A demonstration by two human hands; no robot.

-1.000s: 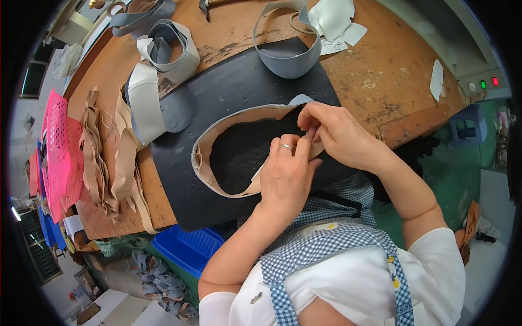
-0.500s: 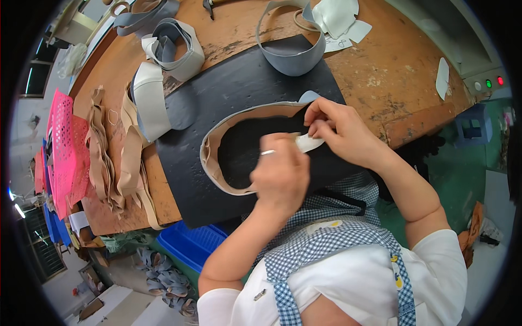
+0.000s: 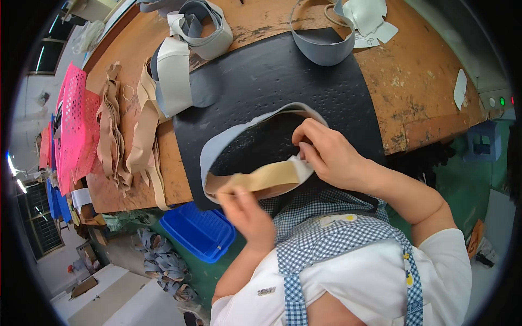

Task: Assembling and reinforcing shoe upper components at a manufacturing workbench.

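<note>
A looped band (image 3: 220, 142), grey-blue on its outer face and tan inside, stands on edge on a black mat (image 3: 244, 76) in front of me. My right hand (image 3: 334, 152) pinches its right end, where a white piece (image 3: 302, 168) shows below the fingertips. Along the near side runs a pale yellow-tan strip (image 3: 269, 176), with a browner lining beneath it. My left hand (image 3: 246, 213) is closed at the strip's left end, thumb and fingers on its edge; the fingertips are slightly blurred.
Grey and white rolled bands (image 3: 209, 41) stand at the back left, a grey loop (image 3: 324, 53) and white pieces (image 3: 367, 16) at the back right. Tan strips (image 3: 110, 127) and a pink basket (image 3: 72, 127) lie left. A blue basket (image 3: 198, 231) sits below the table.
My left hand has moved left and toward me, drawing out the pale strip. The loop has tilted, so more of its grey outer face shows. The whole view has shifted.
</note>
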